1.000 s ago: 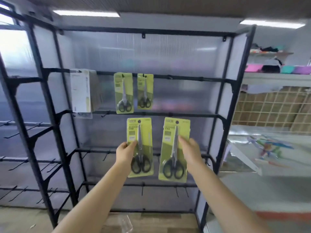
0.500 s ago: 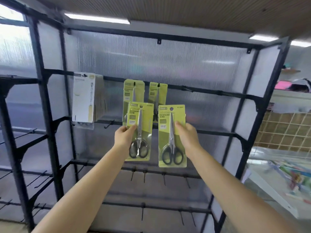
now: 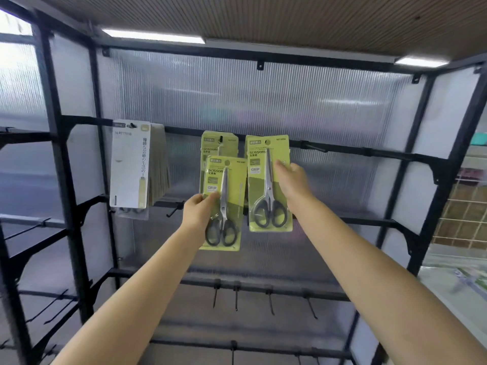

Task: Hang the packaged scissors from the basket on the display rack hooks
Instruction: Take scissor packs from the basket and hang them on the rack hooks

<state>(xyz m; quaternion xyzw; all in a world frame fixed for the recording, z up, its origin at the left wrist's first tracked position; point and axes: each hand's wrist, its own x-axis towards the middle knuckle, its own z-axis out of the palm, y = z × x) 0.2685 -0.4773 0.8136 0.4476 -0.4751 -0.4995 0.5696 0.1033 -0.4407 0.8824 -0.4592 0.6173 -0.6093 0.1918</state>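
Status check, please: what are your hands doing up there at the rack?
Left hand grips one scissors pack. Right hand grips another pack, raised to the hook bar. A hung pack sits right behind the left one.

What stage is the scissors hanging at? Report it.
Done: at least one scissors pack hangs on the upper rail hook. In hand: the left hand holds one pack and the right hand another, both raised to that rail, neither hooked yet. Left: both packs; the basket is out of view.

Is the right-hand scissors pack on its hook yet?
Cannot tell: the right hand holds the pack at bar height, no hook visible through its hole.
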